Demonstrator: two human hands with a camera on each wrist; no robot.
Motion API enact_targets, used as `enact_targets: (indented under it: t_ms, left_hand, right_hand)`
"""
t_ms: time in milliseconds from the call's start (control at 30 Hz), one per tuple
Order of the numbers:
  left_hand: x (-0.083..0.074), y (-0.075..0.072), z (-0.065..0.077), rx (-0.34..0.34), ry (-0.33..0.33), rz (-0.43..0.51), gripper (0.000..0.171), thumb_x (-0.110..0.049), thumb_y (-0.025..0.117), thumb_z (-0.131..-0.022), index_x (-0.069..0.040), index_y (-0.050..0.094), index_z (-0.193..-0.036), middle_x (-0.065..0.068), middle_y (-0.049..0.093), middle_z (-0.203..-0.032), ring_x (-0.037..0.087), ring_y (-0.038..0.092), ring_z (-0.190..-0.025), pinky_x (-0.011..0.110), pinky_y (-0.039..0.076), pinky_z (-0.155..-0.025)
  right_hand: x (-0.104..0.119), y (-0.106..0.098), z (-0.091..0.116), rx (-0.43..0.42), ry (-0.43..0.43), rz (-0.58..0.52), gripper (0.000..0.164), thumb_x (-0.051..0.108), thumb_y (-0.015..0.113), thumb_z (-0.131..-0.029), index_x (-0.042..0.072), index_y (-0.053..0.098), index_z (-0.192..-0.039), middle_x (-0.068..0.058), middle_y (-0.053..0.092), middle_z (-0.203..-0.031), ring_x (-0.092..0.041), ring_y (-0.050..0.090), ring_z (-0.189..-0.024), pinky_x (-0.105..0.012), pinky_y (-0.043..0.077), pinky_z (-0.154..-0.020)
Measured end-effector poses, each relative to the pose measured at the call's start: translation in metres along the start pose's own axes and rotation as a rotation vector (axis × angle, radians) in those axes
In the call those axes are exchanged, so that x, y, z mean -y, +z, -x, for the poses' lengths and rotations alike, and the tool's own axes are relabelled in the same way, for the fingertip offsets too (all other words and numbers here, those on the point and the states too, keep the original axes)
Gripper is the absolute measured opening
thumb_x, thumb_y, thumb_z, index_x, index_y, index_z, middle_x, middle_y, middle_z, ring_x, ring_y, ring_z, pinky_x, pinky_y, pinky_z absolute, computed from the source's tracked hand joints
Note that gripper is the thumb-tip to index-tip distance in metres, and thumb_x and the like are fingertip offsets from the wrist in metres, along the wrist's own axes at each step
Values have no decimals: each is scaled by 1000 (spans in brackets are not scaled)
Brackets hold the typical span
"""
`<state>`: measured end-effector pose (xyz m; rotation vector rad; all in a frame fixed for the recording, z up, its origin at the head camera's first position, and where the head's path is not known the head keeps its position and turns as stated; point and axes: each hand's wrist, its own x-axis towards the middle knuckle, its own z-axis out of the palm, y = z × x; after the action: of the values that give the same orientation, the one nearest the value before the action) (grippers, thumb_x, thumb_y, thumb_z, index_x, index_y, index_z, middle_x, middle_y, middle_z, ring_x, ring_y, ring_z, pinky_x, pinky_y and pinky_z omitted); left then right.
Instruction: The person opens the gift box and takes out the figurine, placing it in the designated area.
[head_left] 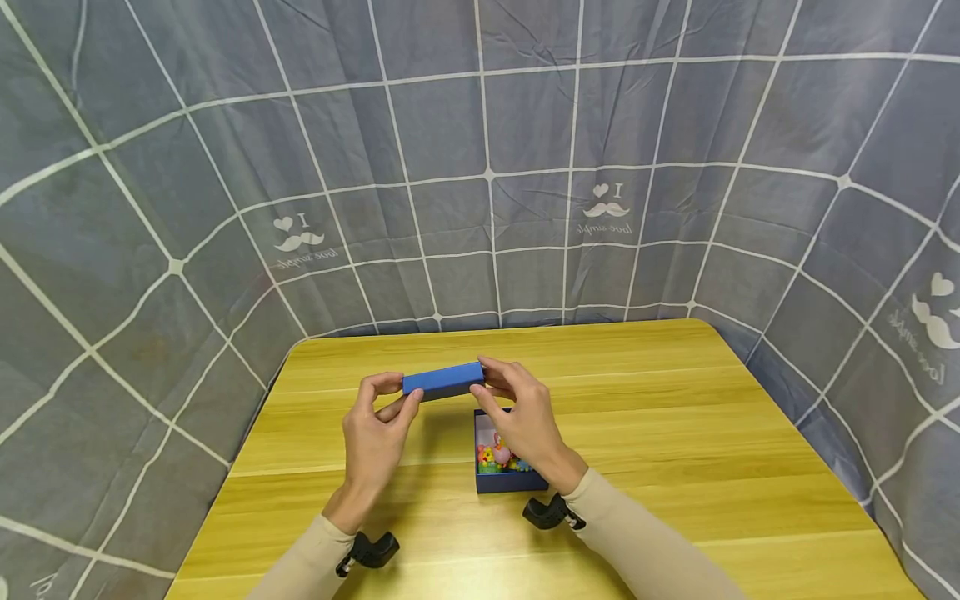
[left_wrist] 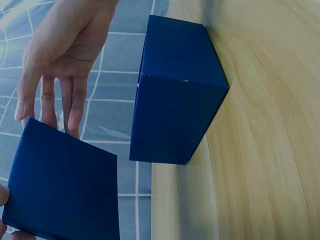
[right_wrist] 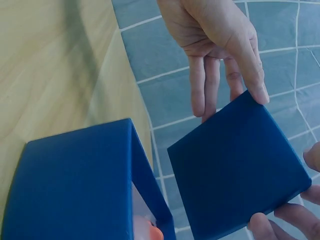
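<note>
Both hands hold a shallow blue box lid [head_left: 444,381] above the table, slightly tilted. My left hand [head_left: 375,450] pinches its left end between thumb and fingers. At the right end, my right hand [head_left: 531,421] grips it the same way. Below the right hand, an open dark blue box [head_left: 512,482] stands on the table, partly covered by that hand in the head view. Small colourful toys lie inside, among them a pink one [head_left: 502,453]. In both wrist views the lid [left_wrist: 65,180] shows a plain square face, apart from the box [right_wrist: 70,185].
The wooden table [head_left: 675,458] has a light yellow grain. Grey curtains [head_left: 525,208] with white grid lines surround its far edge and sides. A black wrist bracket is worn on each sleeve.
</note>
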<state>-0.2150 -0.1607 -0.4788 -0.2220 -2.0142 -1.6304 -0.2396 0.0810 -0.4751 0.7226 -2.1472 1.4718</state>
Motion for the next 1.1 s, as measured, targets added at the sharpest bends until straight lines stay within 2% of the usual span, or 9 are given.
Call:
enact_targets:
  t_ms: [100,300,367,433,567,667,900,1100]
  left_hand:
    - [2,-4,0,5,-24,2,38,-1,89,-103,3,70,-135,22,75,-123,45,87,-109,21,68,-88]
    - [5,-12,0,16,-43,13,35,-2,89,-103,3,72,-133,23,77,-123,7,87,-105,21,68,-90]
    - [7,-15,0,16,-42,8,35,0,89,-102,3,72,-132,23,78,-121,2,86,-103,21,68,-89]
    - [10,-19,0,9,-42,-15,34,0,90,-100,3,74,-129,23,79,-119,8,88,-103,21,68,-88]
    - [15,-26,0,1,-54,-77,33,0,92,-98,2,76,-127,22,82,-116,35,89,-106,18,67,-86]
    - [20,-31,-2,5,-65,-107,33,0,93,-97,1,77,-127,23,83,-116,47,86,-110,15,66,-86]
    - [26,-42,-6,15,-78,-170,32,3,95,-94,4,82,-123,26,85,-118,49,85,-117,9,62,-88]
    - [33,-53,-9,33,-103,-247,32,0,96,-94,5,84,-123,26,87,-120,48,86,-115,5,60,-85]
  right_hand:
    - [-1,5,0,1,20,-17,44,13,83,-111,2,73,-152,-19,79,-135,-32,85,-123,-43,71,-101]
    - [-2,13,0,-19,43,-55,30,10,83,-110,2,79,-138,-17,83,-127,-32,87,-113,-38,72,-98]
    - [-3,16,0,-10,56,-57,28,10,83,-110,2,79,-136,-16,84,-125,-32,87,-112,-38,72,-97]
    - [-4,20,0,9,74,-56,28,10,83,-110,2,79,-136,-16,85,-125,-32,87,-112,-39,72,-98]
    - [-6,26,-1,51,114,-27,27,12,84,-110,3,80,-135,-14,86,-123,-29,87,-112,-39,71,-99]
    - [-8,31,-4,83,137,6,25,12,83,-110,3,81,-133,-12,87,-120,-27,87,-109,-36,71,-98]
    - [-11,41,-9,176,189,59,18,11,82,-111,6,84,-128,-9,88,-115,-22,86,-104,-25,69,-93]
    - [-8,48,-17,245,215,85,16,9,81,-111,5,86,-126,-11,88,-114,-24,87,-101,-26,70,-89]
